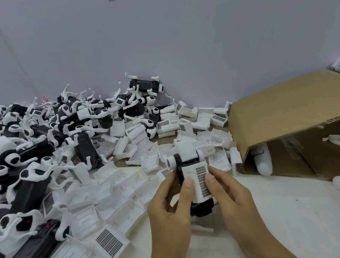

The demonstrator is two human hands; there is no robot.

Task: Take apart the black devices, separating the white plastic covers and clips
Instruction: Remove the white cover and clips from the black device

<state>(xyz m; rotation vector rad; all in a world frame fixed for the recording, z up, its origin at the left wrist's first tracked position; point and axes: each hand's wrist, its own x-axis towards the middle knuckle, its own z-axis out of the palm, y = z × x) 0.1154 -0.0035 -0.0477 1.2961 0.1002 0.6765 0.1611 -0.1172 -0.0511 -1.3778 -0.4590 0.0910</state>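
I hold one black device point(201, 209) above the table, just right of centre. A white plastic cover point(194, 181) with a grey grid patch sits on its top face. My left hand point(170, 211) grips the device from the left, thumb pressing on the cover. My right hand point(230, 202) grips it from the right, thumb on the grid patch. White round clips point(171, 161) stick out at the device's far end. The underside of the device is hidden by my fingers.
A big heap of black devices with white clips point(38, 131) fills the left side. Loose white covers point(113, 199) lie spread across the middle. A cardboard box point(290, 111) lies on its side at the right, white parts inside. A grey wall stands behind.
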